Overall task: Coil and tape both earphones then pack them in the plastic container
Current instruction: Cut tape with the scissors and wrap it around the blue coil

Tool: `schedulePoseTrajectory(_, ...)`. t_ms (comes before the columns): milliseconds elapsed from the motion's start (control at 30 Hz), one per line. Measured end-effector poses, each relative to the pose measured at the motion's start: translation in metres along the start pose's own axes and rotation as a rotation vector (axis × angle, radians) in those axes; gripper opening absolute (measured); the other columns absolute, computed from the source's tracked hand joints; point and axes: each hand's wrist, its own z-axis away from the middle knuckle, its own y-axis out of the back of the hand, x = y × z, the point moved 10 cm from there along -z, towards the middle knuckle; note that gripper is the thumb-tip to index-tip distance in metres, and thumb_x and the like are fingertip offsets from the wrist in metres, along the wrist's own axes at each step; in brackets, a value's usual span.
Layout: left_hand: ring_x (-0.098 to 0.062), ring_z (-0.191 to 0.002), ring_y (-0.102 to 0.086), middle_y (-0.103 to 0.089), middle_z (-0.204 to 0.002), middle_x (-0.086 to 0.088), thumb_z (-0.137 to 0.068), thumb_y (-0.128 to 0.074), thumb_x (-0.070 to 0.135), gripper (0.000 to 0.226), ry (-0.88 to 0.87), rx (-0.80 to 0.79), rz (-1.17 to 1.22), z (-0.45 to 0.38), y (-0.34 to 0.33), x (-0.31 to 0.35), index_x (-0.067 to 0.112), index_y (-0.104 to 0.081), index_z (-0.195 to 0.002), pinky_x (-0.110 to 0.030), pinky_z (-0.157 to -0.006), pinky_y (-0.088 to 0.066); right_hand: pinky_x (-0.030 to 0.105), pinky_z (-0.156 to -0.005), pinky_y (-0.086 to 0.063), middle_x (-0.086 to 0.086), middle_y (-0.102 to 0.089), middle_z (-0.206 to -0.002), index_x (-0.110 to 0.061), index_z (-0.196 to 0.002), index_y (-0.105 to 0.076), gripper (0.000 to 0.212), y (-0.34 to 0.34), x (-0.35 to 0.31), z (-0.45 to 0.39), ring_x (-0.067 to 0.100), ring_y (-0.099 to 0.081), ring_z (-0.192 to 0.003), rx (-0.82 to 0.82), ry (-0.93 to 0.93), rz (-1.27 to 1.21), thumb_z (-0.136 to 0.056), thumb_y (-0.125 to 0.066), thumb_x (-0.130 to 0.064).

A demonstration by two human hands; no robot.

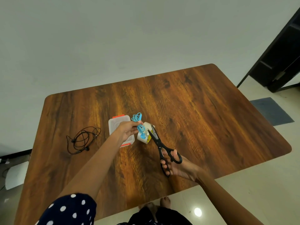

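Observation:
My left hand [128,129] pinches a coiled blue earphone [138,122] above the table, its earbuds hanging down against the tape roll [146,135]. My right hand [174,164] grips black scissors [159,146] by the handles, with the open blades reaching to the tape roll. The clear plastic container [116,124] with red clips lies closed under my left hand. A loose black earphone [82,139] lies uncoiled on the table to the left.
The wooden table [203,111] stands against a pale wall. Its near right edge runs just behind my right wrist. A dark door frame [279,54] stands at the far right, and a grey mat [271,111] lies on the floor.

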Motion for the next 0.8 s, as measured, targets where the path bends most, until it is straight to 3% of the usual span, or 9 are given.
schedulePoseTrajectory(167, -0.019, -0.094, -0.065, -0.067, -0.099, -0.009, -0.088, -0.063, 0.007, 0.034, -0.006, 0.021, 0.096, 0.004, 0.011, -0.012, -0.001, -0.056, -0.12, -0.03, -0.083, -0.053, 0.024, -0.069, -0.048, 0.007, -0.05, -0.095, -0.017, -0.127, -0.032, 0.082, -0.004, 0.001, 0.004, 0.014, -0.052, -0.081, -0.06, -0.071, 0.017, -0.069, -0.069, -0.062)
schedulePoseTrajectory(300, -0.022, -0.102, -0.063, -0.067, -0.104, -0.012, -0.089, -0.062, 0.007, 0.033, -0.039, 0.054, 0.143, 0.008, 0.02, -0.016, 0.0, -0.055, -0.12, -0.036, -0.094, -0.049, 0.023, -0.068, -0.047, 0.006, -0.051, -0.094, -0.015, -0.121, -0.04, 0.079, -0.004, 0.005, 0.009, 0.013, -0.052, -0.08, -0.101, -0.127, 0.052, -0.067, -0.07, -0.064)
schedulePoseTrajectory(600, -0.019, -0.093, -0.065, -0.067, -0.097, -0.01, -0.089, -0.06, 0.004, 0.026, -0.038, 0.045, 0.162, 0.018, 0.024, -0.023, 0.003, -0.056, -0.115, -0.035, -0.09, -0.05, 0.023, -0.067, -0.048, 0.006, -0.051, -0.093, -0.015, -0.116, -0.042, 0.07, -0.021, 0.008, -0.003, 0.013, -0.052, -0.08, -0.165, -0.138, 0.009, -0.071, -0.069, -0.062)
schedulePoseTrajectory(800, -0.02, -0.094, -0.065, -0.068, -0.099, -0.011, -0.088, -0.061, 0.004, 0.037, -0.028, 0.052, 0.197, 0.02, 0.029, -0.032, 0.002, -0.052, -0.124, -0.036, -0.089, -0.052, 0.024, -0.068, -0.048, 0.005, -0.051, -0.092, -0.016, -0.111, -0.045, 0.065, -0.026, 0.011, -0.006, 0.012, -0.053, -0.079, -0.177, -0.135, -0.02, -0.072, -0.069, -0.061)
